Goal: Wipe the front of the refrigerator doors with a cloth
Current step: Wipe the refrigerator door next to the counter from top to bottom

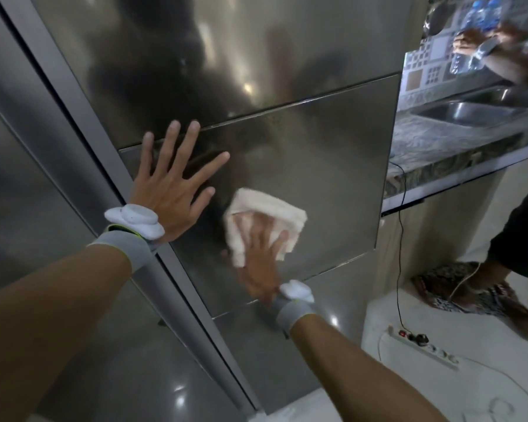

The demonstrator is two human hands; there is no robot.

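patterned wall tiles [421,67] | marble counter [439,147]; steel sink [457,112] | white floor [439,388]

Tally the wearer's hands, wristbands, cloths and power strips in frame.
hands: 2 (left hand, right hand)
wristbands: 2 (left wristband, right wristband)
cloth: 1
power strip: 1
total: 6

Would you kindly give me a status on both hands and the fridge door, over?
Left hand flat, fingers spread, on the brushed steel refrigerator door. Right hand pressing folded white cloth against it. Nothing in the way.
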